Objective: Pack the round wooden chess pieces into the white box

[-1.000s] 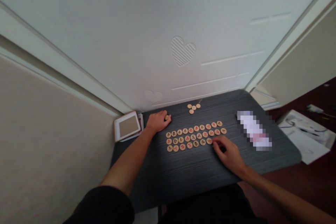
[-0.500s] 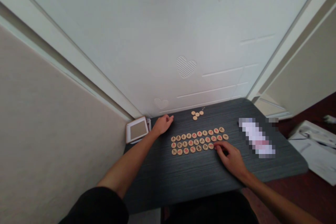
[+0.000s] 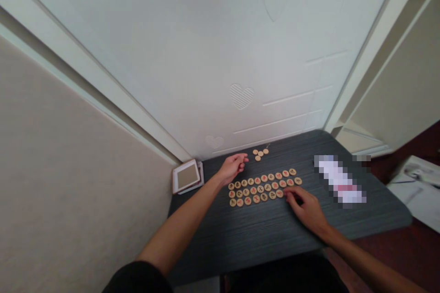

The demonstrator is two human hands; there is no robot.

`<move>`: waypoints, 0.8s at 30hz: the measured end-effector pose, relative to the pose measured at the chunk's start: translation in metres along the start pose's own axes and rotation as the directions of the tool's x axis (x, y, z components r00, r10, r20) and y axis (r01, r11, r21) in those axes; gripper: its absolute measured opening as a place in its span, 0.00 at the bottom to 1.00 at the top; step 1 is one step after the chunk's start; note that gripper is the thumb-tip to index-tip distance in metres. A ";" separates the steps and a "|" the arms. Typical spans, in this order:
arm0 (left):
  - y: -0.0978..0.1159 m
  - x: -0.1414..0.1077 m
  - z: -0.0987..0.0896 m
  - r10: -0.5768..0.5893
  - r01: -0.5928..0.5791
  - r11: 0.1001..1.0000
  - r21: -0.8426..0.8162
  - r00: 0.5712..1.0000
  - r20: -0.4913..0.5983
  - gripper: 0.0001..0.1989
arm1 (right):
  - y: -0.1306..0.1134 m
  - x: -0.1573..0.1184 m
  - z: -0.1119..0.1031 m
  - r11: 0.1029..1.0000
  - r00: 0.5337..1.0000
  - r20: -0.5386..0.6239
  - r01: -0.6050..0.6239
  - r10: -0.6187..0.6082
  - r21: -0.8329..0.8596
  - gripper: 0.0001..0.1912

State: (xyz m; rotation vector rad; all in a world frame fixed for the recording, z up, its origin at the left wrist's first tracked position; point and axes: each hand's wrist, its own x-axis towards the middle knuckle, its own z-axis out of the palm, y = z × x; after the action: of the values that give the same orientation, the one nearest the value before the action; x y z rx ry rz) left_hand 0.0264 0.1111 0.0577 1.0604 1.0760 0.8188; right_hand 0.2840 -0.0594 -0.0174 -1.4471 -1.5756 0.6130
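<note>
Head view: your left hand (image 3: pixel 234 166) is hanging half-curled, your right hand (image 3: pixel 305 206) resting narrowed beside the lettered discs (image 3: pixel 260 188), any hold unclear, the discs looking light, stiff, best pinched by their rims.

Dk tbl (image 3: pixel 213 242), rnd pcs (image 3: pixel 260 188) (3 rows, 4 apart)

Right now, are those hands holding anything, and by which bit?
It can't be told. The left hand shows nothing held but could hide something. The right hand is at the edge of a red-marked round piece; whether it grips that edge is unclear.
</note>
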 end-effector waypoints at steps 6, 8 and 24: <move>0.003 -0.012 0.030 -0.046 0.056 0.993 -0.105 0.995 0.094 0.13 | 0.000 -0.001 0.000 1.000 0.998 -0.058 -0.002 0.001 -0.001 0.11; 0.002 -0.020 0.041 -0.058 0.077 0.988 -0.138 0.990 0.132 0.12 | 0.001 -0.001 0.000 1.000 0.995 -0.100 0.029 -0.029 -0.004 0.10; -0.012 -0.060 0.110 -0.227 0.584 0.583 -0.564 0.785 0.577 0.32 | -0.033 0.026 -0.013 0.851 0.877 -0.035 0.455 -0.480 -0.264 0.16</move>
State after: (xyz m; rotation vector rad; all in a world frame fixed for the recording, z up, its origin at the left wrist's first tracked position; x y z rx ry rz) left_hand 0.1145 0.0231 0.0755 0.2396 0.4657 0.4799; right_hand 0.2793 -0.0437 0.0237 -1.1738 -1.8858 0.0532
